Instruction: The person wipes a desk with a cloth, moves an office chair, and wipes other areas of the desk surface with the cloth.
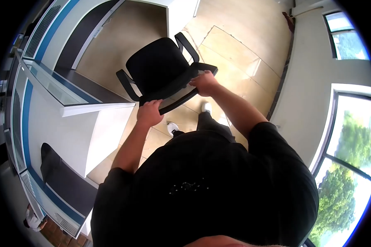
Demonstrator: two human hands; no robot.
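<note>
Office chair point(156, 64), black, stands on the tiled floor point(231, 45) just beside the desk point(97, 88), its backrest point(180, 101) toward the person in a dark shirt. In the head view, the left hand point(150, 113) has its grip closed over one end of the backrest, the right hand point(205, 83) over the other — both narrow, with fingers curled on the frame. The left armrest point(127, 87) sits near the white panel point(86, 108), so a swing to that side could scrape it, and the left hand, close to the panel's end, might be pinched. The shoes point(173, 129) show near the backrest; a sharp backward pull could bring the base onto a toe. The base itself is hidden, and whether it rests against a tile seam cannot be told — a snag there, with one hand pulling harder, could twist or tip the seat.
</note>
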